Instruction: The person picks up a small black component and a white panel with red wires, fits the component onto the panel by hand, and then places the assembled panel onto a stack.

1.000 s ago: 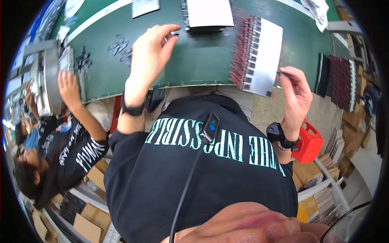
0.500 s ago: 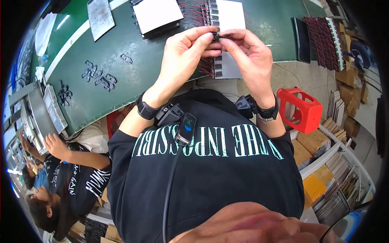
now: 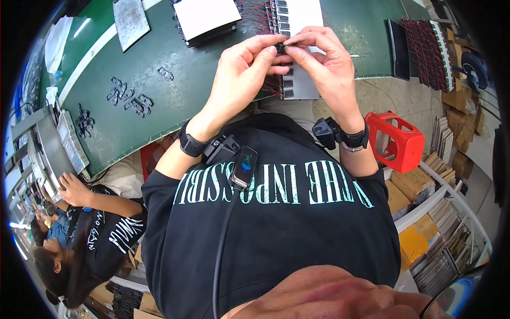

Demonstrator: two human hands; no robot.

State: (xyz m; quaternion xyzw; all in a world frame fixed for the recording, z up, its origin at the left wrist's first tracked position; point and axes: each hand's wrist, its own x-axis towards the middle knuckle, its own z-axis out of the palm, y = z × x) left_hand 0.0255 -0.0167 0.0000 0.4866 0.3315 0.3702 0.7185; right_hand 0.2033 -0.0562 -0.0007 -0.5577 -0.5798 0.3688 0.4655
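Observation:
My left hand point(image 3: 245, 74) and my right hand point(image 3: 324, 64) meet above the green work table point(image 3: 159, 95), fingertips pinched together on one small black part point(image 3: 282, 47). Under them lies a white tray point(image 3: 300, 32) holding a row of small black parts with thin red wires. Both wrists carry black bands with small devices.
A flat white-topped box point(image 3: 206, 18) lies at the far middle, a grey sheet point(image 3: 129, 21) to its left. Loose black parts point(image 3: 127, 98) are scattered on the left. A dark tray with red wires point(image 3: 425, 50) sits far right. A red crate point(image 3: 396, 141) stands by my right. Another person point(image 3: 90, 234) sits at lower left.
One second ago my hands were apart, the left reaching onto the table and the right at the tray's edge. They have come together on the small part and stay there.

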